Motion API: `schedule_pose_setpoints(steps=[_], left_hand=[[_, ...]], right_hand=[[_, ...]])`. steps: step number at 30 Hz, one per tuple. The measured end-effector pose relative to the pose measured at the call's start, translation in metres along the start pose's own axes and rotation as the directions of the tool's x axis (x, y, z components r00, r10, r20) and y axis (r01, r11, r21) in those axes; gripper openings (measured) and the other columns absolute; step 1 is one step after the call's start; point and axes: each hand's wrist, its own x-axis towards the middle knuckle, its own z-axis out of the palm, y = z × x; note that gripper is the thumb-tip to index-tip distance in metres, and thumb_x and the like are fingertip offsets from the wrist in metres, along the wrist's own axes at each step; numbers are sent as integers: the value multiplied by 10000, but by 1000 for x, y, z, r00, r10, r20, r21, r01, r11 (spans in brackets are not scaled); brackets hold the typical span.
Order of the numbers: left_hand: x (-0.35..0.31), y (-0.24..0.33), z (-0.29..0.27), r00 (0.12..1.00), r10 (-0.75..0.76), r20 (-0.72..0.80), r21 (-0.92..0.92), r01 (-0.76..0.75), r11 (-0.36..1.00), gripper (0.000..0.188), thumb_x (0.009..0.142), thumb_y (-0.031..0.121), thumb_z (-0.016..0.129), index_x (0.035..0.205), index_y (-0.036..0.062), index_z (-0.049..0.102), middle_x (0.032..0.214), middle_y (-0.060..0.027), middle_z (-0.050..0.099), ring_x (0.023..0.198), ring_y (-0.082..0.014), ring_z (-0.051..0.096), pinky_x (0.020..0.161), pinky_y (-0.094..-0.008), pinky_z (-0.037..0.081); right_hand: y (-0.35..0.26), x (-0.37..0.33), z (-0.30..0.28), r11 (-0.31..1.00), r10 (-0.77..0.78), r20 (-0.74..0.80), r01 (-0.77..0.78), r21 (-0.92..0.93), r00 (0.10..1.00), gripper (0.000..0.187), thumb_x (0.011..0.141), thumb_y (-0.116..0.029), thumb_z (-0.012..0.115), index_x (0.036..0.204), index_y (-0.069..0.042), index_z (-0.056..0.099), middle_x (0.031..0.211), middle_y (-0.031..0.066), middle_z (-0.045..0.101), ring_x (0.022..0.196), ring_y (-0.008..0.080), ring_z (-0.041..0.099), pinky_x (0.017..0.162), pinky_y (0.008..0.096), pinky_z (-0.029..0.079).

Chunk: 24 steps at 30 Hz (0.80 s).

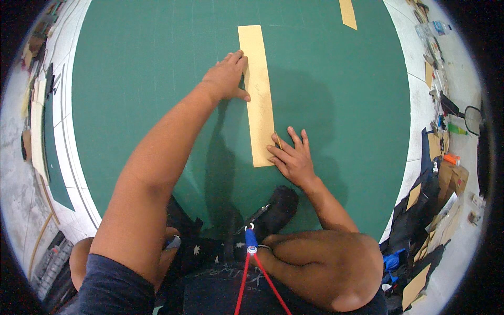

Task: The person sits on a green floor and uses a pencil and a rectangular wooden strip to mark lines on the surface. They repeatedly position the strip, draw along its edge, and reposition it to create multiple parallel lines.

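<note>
A long strip of yellowish cardboard [258, 94] lies lengthwise on a large green sheet [147, 79], with faint markings on its surface. My left hand [227, 77] rests along the strip's left edge, its fingertips and spread thumb touching that edge. At the strip's lower right end is my right hand [295, 160], with two fingers raised and the others against the cardboard. Between its fingers I hold a thin, pencil-like stick [279, 140], slanting beside the strip's right edge; its exact kind is too small to tell.
Another yellowish piece [348, 14] lies at the far right of the green sheet. Clutter lines the right side, including a plastic bottle [439, 28], an orange object [451, 159] and dark cloth. Boards [38, 126] lie along the left. Red cords [242, 283] hang in front of me.
</note>
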Motion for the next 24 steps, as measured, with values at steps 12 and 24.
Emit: schedule_pose_setpoints(steps=[12, 24], left_hand=[[1, -7, 4, 999, 18, -35, 21, -18, 1000, 1140, 619, 422, 962, 1524, 53, 376, 1649, -149, 314, 1522, -364, 320, 1213, -492, 376], [1, 2, -7, 1000, -6, 14, 48, 5, 999, 1200, 595, 446, 966, 1549, 45, 358, 1644, -168, 324, 1514, -380, 325, 1220, -548, 335]], right_hand=[[1, 2, 1, 1000, -22, -18, 22, -14, 1000, 327, 916, -380, 736, 1210, -239, 741, 1470, -42, 596, 1453, 381, 403, 1196, 670, 214], [3, 0, 8, 998, -36, -10, 35, -45, 999, 356, 913, -406, 732, 1233, -250, 723, 1458, -46, 597, 1452, 385, 395, 1185, 686, 231]])
